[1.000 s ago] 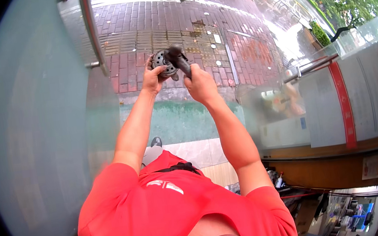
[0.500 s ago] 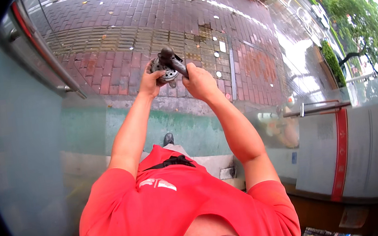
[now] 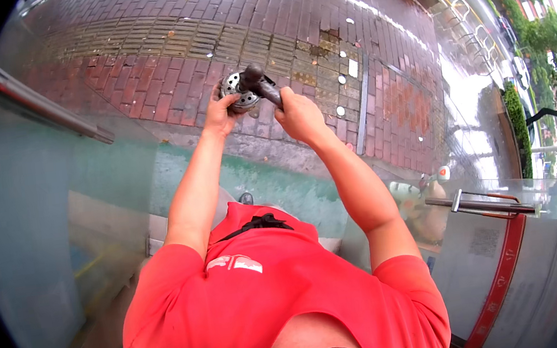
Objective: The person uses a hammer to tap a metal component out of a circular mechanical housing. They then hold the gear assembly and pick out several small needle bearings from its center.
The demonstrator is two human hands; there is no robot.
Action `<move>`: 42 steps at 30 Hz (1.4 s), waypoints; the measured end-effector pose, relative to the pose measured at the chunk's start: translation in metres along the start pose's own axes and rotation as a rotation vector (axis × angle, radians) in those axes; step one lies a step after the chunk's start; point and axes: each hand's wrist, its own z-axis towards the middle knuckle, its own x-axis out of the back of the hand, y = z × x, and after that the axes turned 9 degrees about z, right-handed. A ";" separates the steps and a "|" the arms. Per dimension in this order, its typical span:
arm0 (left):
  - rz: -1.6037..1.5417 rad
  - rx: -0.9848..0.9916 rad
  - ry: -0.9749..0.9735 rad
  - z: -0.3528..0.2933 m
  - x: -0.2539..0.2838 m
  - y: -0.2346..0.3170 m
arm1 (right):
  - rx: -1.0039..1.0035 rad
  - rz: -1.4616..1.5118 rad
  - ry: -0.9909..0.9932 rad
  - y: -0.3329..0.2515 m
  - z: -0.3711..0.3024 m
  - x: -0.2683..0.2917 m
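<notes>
Both my arms reach out ahead. My left hand (image 3: 218, 116) is closed on the edge of a round silver-grey metal piece (image 3: 234, 82) pierced with holes, its thumb lying on the near side of the face. In my right hand (image 3: 301, 114) is the end of a dark brown handle-shaped piece (image 3: 267, 92), with the fingers wrapped round it. Its thick, blunt, rounded head lies over the pierced face and hides part of it. I cannot tell whether the two pieces touch or are joined. Both are held up above the pavement.
Wet red brick paving (image 3: 178, 92) with a ribbed yellowish strip (image 3: 165, 42) lies ahead. Glass doors with metal handles flank me, the left handle (image 3: 51, 108) and the right handle (image 3: 480, 205). A green floor strip (image 3: 185, 175) marks the threshold.
The view has shifted, so the doors and street sit differently in it. Both hands keep their holds; the pierced face shows a little more, and the dark head has shifted slightly across it.
</notes>
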 end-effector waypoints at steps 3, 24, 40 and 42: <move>0.067 0.034 0.037 0.012 0.011 -0.011 | -0.049 0.006 -0.026 0.023 0.016 -0.012; 0.209 0.219 0.626 0.181 0.280 -0.105 | -0.794 0.672 -0.017 0.260 0.001 -0.236; 0.916 0.359 0.633 0.389 0.537 -0.314 | -0.892 0.474 -0.219 0.531 0.041 -0.524; 0.998 0.400 0.629 0.396 0.569 -0.360 | -0.734 0.414 -0.260 0.555 0.079 -0.563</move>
